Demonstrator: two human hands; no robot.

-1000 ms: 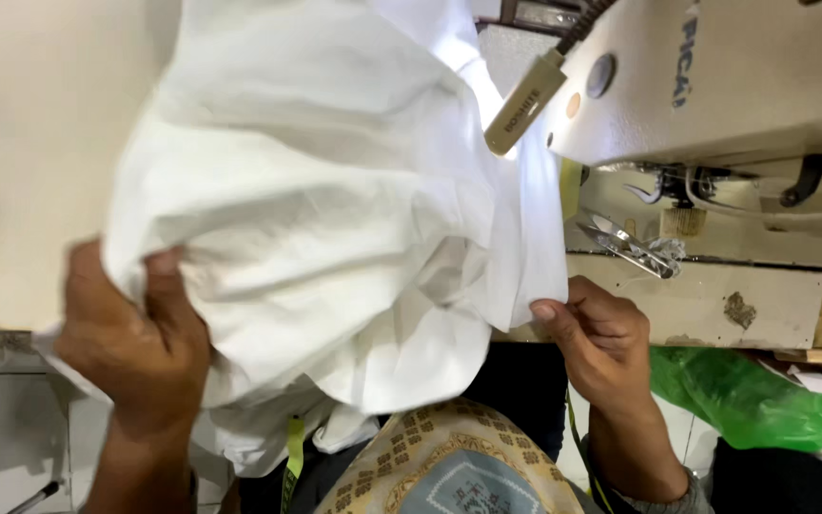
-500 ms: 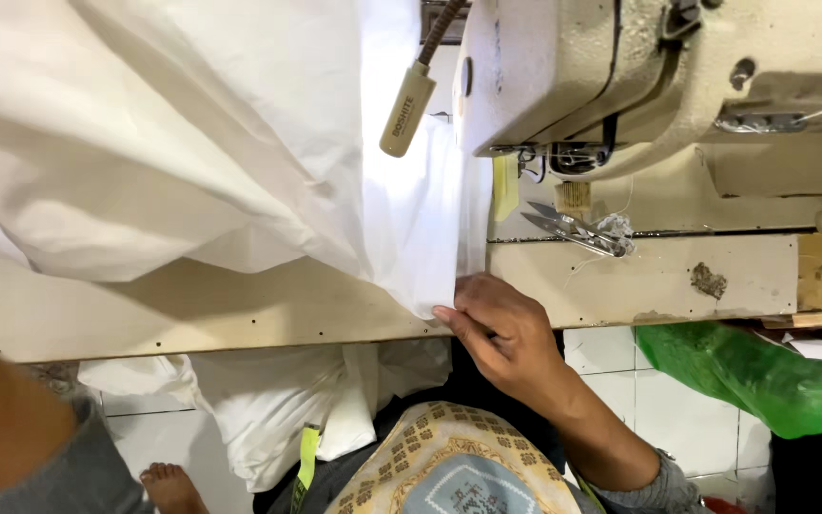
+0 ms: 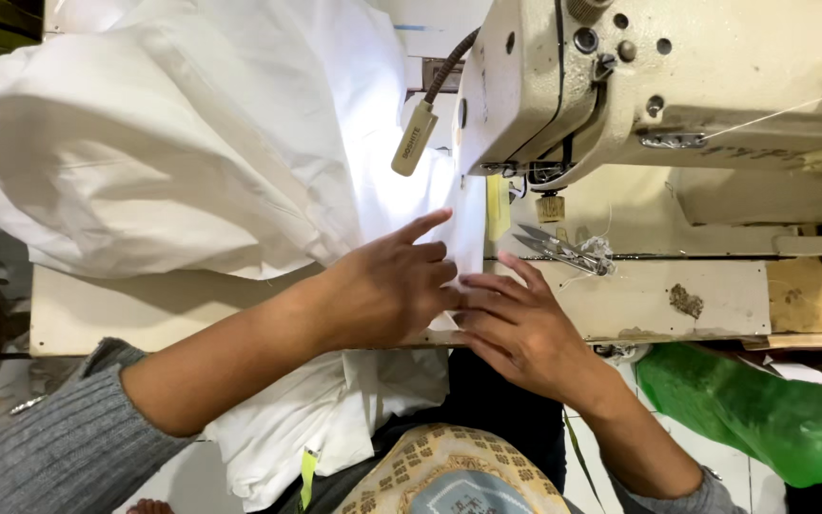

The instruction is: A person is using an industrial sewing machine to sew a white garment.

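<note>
worktop [image 3: 145, 314]: pale, flat, worn, a dark stain seen near its right end | white cloth [image 3: 202, 152]: piled in a big heap on the left part, hung over the front edge | sewing machine [image 3: 677, 86]: stood on the right part | small snips [image 3: 558, 249]: laid just beside the cloth, under the machine head

two hands [image 3: 401, 286], one sewing machine [image 3: 715, 86], one snips [image 3: 563, 249].

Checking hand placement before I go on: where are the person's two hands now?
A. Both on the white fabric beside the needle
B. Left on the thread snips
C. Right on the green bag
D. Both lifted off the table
A: the left hand and right hand both press on the white fabric at the table edge, just left of the sewing machine needle.
</note>
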